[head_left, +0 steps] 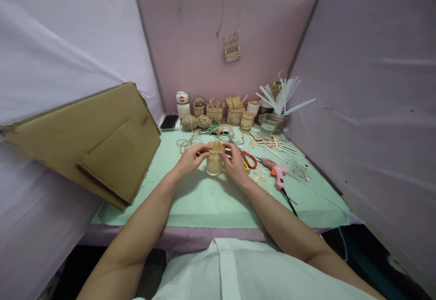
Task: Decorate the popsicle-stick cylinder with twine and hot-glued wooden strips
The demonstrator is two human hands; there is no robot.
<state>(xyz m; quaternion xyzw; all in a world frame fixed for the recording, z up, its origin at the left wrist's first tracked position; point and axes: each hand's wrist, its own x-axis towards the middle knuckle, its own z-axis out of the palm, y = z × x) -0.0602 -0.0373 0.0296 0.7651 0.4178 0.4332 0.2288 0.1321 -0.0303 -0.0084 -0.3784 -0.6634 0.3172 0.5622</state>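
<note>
A small round cup (pixel 214 164) covered with pale wooden sticks stands in the middle of the table, with uneven stick ends at its rim. My left hand (pixel 195 158) pinches its upper left side, thumb and fingers at the rim. On the other side my right hand (pixel 234 160) grips near the rim. A band seems to run around the cup below the rim, partly hidden by my fingers. Just right of my right hand lie red-handled scissors (pixel 250 159). Loose twine (pixel 185 144) coils on the table behind my hands.
A pink glue gun (pixel 278 175), its cord trailing forward, and scattered wooden sticks (pixel 272 142) lie at the right. Stick-filled baskets (pixel 235 117), twine balls (pixel 189 122) and a bucket of white glue sticks (pixel 279 122) line the back. Cardboard (pixel 102 141) leans at the left.
</note>
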